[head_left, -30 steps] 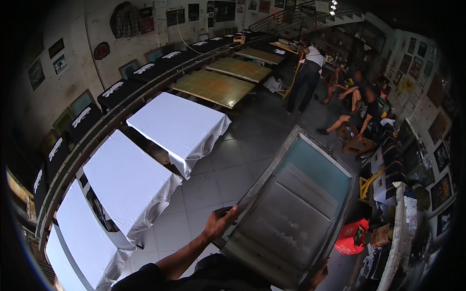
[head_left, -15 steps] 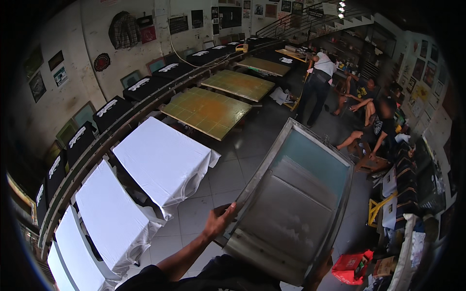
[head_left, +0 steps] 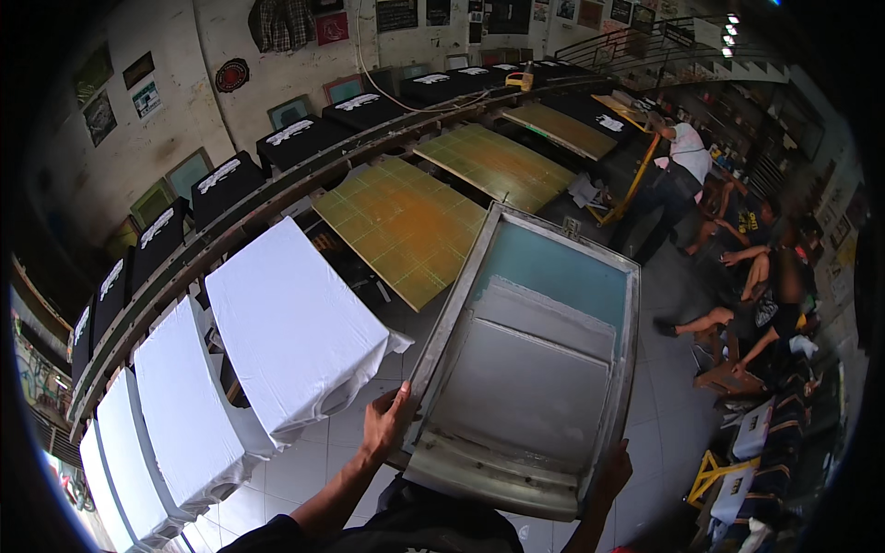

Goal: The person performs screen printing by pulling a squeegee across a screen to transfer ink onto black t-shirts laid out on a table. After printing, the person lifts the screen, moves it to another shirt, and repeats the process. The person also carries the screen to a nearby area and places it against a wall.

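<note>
I hold a screen printing frame [head_left: 525, 387] in front of me with both hands. Its mesh is teal at the far end and grey over the rest, with a raised line across it, inside a worn metal rim. My left hand [head_left: 385, 419] grips the near left edge, thumb on top and fingers underneath. On the opposite side, my right hand [head_left: 616, 468] is closed round the near right edge; its fingers are partly hidden. Left of my left hand, a white T-shirt [head_left: 293, 332] is stretched over a board, its hem hanging loose.
More white shirts [head_left: 189, 405] cover boards at the left. Bare yellow-green boards [head_left: 401, 230] extend beyond. Black printed shirts [head_left: 226, 189] line the far side of a rail [head_left: 258, 198]. A co-worker [head_left: 678, 166] stands by a yellow frame [head_left: 634, 189]; seated people [head_left: 751, 230] are at right.
The screen printing frame has swung left, towards the boards, and lies straighter before me. My view has turned slightly left. Both hands keep their grip, and the right one shows more.
</note>
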`<state>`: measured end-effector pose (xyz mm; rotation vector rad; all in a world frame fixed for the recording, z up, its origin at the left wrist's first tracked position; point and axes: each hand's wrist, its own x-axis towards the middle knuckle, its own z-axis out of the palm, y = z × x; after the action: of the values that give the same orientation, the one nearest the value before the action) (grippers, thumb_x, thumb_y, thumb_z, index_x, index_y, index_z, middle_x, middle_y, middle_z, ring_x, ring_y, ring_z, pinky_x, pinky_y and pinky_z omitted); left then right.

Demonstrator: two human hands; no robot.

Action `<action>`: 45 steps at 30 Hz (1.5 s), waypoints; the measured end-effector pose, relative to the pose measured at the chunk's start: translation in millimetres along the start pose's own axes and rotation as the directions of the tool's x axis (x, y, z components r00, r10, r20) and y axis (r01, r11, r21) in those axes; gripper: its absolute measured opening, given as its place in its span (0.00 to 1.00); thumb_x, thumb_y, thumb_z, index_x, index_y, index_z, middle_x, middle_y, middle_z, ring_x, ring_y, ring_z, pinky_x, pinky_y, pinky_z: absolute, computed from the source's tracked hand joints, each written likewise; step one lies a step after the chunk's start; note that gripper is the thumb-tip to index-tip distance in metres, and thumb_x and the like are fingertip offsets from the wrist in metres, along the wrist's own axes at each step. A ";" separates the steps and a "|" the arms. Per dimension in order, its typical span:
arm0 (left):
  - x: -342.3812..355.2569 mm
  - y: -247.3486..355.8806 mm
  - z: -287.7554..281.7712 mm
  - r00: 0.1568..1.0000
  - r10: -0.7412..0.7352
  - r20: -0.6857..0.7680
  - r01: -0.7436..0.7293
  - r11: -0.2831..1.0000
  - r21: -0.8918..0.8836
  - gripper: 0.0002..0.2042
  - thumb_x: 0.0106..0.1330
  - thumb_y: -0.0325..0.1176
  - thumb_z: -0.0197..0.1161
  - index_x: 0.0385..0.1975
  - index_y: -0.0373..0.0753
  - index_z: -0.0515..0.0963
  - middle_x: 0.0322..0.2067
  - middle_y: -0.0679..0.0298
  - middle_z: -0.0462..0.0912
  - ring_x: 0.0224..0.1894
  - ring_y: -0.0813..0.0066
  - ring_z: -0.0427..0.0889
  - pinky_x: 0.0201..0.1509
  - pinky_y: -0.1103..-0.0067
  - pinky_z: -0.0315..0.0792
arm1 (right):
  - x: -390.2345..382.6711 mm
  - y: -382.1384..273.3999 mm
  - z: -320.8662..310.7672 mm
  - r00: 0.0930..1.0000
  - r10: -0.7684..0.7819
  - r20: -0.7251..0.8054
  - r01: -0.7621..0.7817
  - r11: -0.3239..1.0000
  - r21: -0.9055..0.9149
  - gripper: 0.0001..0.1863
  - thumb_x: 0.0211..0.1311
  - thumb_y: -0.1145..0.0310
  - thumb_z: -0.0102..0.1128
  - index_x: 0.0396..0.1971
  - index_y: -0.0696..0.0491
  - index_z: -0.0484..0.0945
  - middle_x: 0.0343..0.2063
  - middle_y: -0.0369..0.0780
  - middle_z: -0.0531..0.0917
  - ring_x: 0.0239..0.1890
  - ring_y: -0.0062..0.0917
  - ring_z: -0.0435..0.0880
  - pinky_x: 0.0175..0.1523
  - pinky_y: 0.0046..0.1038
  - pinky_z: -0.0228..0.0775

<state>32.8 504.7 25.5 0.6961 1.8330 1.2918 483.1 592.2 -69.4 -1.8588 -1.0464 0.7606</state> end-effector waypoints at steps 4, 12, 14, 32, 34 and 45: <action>77.5 3.1 22.5 0.996 0.008 -0.089 -0.007 1.000 0.009 0.37 0.78 0.64 0.57 0.30 0.26 0.80 0.24 0.59 0.82 0.31 0.73 0.82 0.39 0.72 0.78 | 67.6 -64.3 74.7 0.997 -0.054 -0.056 0.053 0.998 -0.017 0.32 0.81 0.44 0.56 0.45 0.64 0.86 0.35 0.46 0.89 0.38 0.32 0.87 0.45 0.35 0.79; 217.1 39.1 47.1 0.960 -0.055 -0.276 0.038 0.997 -0.069 0.35 0.78 0.63 0.58 0.31 0.26 0.79 0.22 0.64 0.75 0.31 0.78 0.72 0.35 0.72 0.70 | 231.3 -174.9 209.6 0.928 -0.341 0.148 0.354 0.933 -0.064 0.30 0.80 0.47 0.57 0.48 0.66 0.85 0.39 0.49 0.89 0.43 0.34 0.86 0.51 0.36 0.77; 245.3 37.4 49.5 0.935 0.022 -0.353 -0.071 0.989 -0.127 0.34 0.77 0.62 0.60 0.41 0.26 0.84 0.24 0.66 0.74 0.31 0.80 0.69 0.35 0.73 0.67 | 256.8 -203.2 250.2 0.904 -0.364 0.224 0.382 0.924 -0.038 0.29 0.80 0.48 0.58 0.48 0.66 0.84 0.36 0.47 0.88 0.39 0.31 0.84 0.49 0.36 0.75; 376.7 65.0 126.5 0.570 -0.062 -0.819 0.062 0.998 -0.033 0.32 0.73 0.53 0.70 0.60 0.25 0.81 0.42 0.51 0.92 0.44 0.75 0.84 0.50 0.73 0.78 | 444.7 -342.7 574.3 0.570 -0.496 0.655 0.524 0.834 0.175 0.31 0.75 0.42 0.61 0.41 0.62 0.86 0.30 0.46 0.88 0.37 0.31 0.87 0.45 0.34 0.75; 391.4 73.1 148.6 0.498 -0.016 -0.867 0.028 1.000 -0.002 0.30 0.74 0.52 0.69 0.57 0.26 0.82 0.39 0.53 0.92 0.41 0.76 0.82 0.48 0.73 0.77 | 465.0 -350.1 601.0 0.487 -0.548 0.680 0.517 0.808 0.281 0.32 0.75 0.41 0.61 0.43 0.62 0.86 0.36 0.50 0.89 0.43 0.38 0.89 0.50 0.38 0.76; 445.1 81.9 202.4 0.363 -0.018 -0.931 0.136 0.990 0.034 0.27 0.74 0.52 0.69 0.48 0.25 0.84 0.34 0.54 0.90 0.37 0.75 0.79 0.46 0.71 0.76 | 531.2 -379.9 671.3 0.385 -0.521 0.762 0.569 0.784 0.248 0.34 0.71 0.38 0.63 0.45 0.61 0.86 0.42 0.52 0.89 0.48 0.45 0.88 0.55 0.39 0.77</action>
<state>-43.9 987.1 -59.3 -0.2428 2.8098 1.7051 50.1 1422.4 -89.5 -0.9731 -2.1545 1.1871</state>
